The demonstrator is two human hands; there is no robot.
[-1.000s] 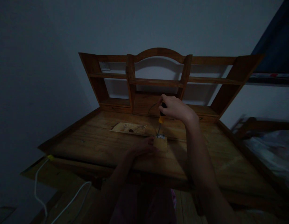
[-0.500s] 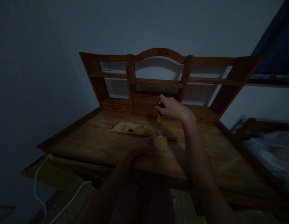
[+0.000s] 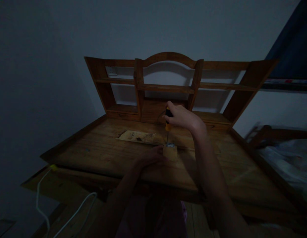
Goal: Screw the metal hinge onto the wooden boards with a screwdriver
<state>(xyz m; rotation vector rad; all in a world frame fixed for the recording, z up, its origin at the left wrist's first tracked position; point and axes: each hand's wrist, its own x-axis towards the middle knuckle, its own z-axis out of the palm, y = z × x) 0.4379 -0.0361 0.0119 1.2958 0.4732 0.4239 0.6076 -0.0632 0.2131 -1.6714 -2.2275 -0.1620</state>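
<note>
My right hand (image 3: 178,115) is closed around the black and yellow handle of a screwdriver (image 3: 168,127), which stands nearly upright. Its tip meets a small metal hinge (image 3: 171,145) at the top edge of a pale wooden block (image 3: 170,153). Against the block's left side, my left hand (image 3: 154,155) grips it on the desk; the fingertips are partly hidden in the dim light. Just behind, a thin strip of wood (image 3: 137,136) with dark marks lies flat on the desk.
The wooden desk (image 3: 94,145) carries a hutch (image 3: 165,87) with shelves along its back. A white cable (image 3: 38,198) hangs at the front left, near a yellow piece (image 3: 53,167) on the desk edge. Bedding (image 3: 289,158) lies to the right.
My right hand and the screwdriver's handle have shifted slightly left, so the screwdriver stands more upright. My left hand and the block stay in place.
</note>
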